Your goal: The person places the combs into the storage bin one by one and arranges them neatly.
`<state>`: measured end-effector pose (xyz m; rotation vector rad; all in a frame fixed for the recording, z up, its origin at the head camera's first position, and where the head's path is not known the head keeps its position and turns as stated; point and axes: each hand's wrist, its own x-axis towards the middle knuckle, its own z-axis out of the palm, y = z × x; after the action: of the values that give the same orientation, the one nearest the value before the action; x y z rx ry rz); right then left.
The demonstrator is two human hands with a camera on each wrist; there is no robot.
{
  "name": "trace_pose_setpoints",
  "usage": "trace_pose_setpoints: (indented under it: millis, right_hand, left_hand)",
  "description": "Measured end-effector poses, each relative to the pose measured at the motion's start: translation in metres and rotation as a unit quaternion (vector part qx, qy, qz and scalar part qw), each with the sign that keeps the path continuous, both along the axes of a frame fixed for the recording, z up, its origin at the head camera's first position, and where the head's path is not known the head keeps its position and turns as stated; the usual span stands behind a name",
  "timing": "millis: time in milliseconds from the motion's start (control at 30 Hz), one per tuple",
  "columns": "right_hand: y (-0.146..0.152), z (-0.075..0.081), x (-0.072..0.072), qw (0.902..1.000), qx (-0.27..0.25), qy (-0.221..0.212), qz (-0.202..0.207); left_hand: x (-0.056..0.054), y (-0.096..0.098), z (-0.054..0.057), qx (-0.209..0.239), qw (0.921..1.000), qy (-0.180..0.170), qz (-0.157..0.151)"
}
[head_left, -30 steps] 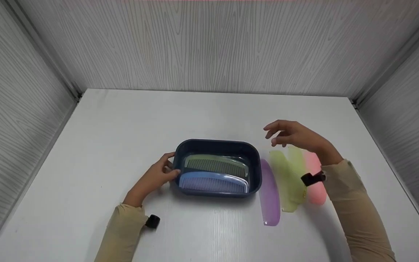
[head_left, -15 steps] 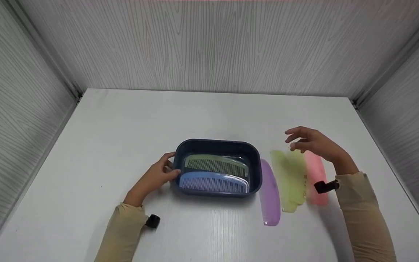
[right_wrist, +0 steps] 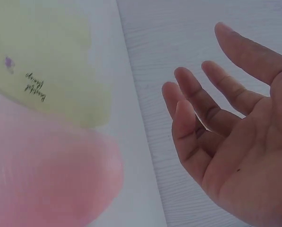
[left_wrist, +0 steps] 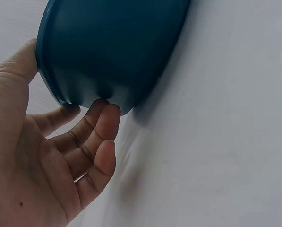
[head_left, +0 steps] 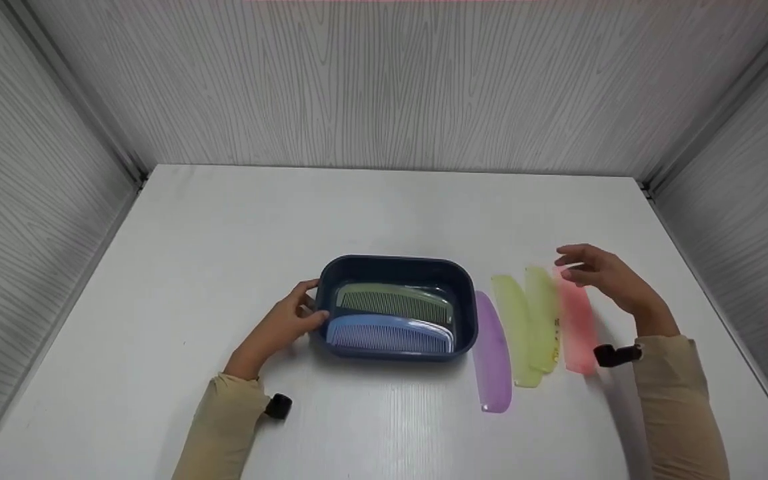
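A dark blue plastic basin (head_left: 391, 357) stands on the white table. My left hand (head_left: 291, 317) holds its left end, with the thumb (left_wrist: 25, 61) on the rim and fingertips against the outer wall. Inside lie a green comb (head_left: 384, 293) and a blue comb (head_left: 384, 325), one in front of the other. My right hand (head_left: 611, 280) hovers by the far end of a pink comb (head_left: 577, 333); its fingers are loosely bent and hold nothing. In the right wrist view, pale yellow-green plastic with small printed lettering (right_wrist: 36, 87) and the pink comb (right_wrist: 60, 179) show beside the hand.
Right of the basin, a purple comb (head_left: 494, 360) and two yellow-green combs (head_left: 514, 320) (head_left: 543, 327) lie in a row with the pink one. Grey wood-grain panels (head_left: 384, 87) enclose the table (head_left: 224, 220) at the back and sides.
My right hand has moved right and slightly nearer, from beside the basin, across above the yellow-green combs, to the pink comb's far end. My left hand and the basin stay in place.
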<state>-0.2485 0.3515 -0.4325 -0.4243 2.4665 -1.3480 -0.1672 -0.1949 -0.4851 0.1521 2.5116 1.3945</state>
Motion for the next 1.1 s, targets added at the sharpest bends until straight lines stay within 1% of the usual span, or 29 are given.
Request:
trace_pose_setpoints:
  millis: [167,333,500,600,833,1100]
  right_hand:
    - [0.011,-0.01,0.004,0.9998,0.0,-0.011,-0.017]
    - [0.016,-0.015,0.005,0.9991,0.01,-0.027,-0.03]
    - [0.022,-0.018,0.006,0.9985,0.029,-0.034,-0.032]
    - [0.026,-0.02,0.008,0.9973,0.04,-0.042,-0.045]
    - [0.034,-0.033,0.011,0.9946,0.075,-0.05,-0.053]
    - [0.034,-0.038,0.009,0.9889,0.106,-0.076,-0.071]
  left_hand:
    - [-0.001,0.0,-0.001,0.0,1.0,0.001,0.0]
    - [-0.001,-0.001,-0.003,0.004,1.0,0.005,-0.004]
    - [0.0,-0.002,-0.004,0.003,1.0,0.0,0.0]
    - [-0.001,-0.002,-0.003,0.001,1.0,-0.003,0.001]
    - [-0.001,-0.001,-0.002,-0.001,1.0,-0.005,0.003]
    - [-0.002,-0.002,-0.003,0.009,1.0,-0.003,0.001]
